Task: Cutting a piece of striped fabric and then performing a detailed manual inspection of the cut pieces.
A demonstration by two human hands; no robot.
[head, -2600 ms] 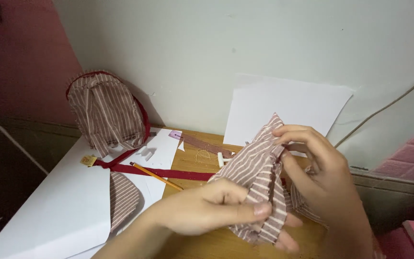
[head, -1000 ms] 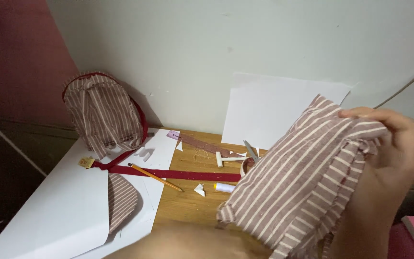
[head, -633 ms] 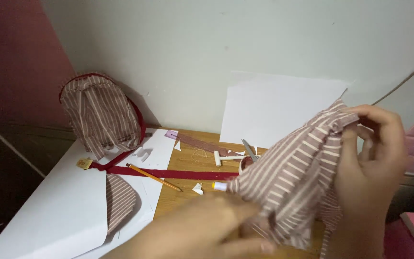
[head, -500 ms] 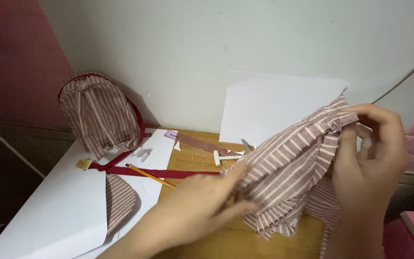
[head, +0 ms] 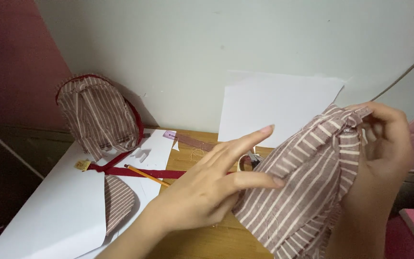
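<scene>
Pinching soft striped cloth (head: 307,182), right hand (head: 384,144); left hand (head: 212,187) smoothing.

Single head-worn view, steeply down and close over wooden table (head: 202,242) against wall (head: 207,52).

A wooden counter (head: 202,240) stands against a pale wall. A large white sheet (head: 58,211) covers its left part, one corner hanging past the edge. On that sheet lies a curved piece of striped cloth (head: 117,201), and a dark red strap (head: 140,171) runs across the sheet onto the bare wood. A yellow pencil (head: 147,175) lies slantwise, crossing the strap. At the back left a small striped pouch with red trim (head: 99,117) stands upright, leaning against the wall. A second white sheet (head: 274,103) leans on the wall at the back. A narrow strip of cloth (head: 195,141) lies on the wood near it.
</scene>
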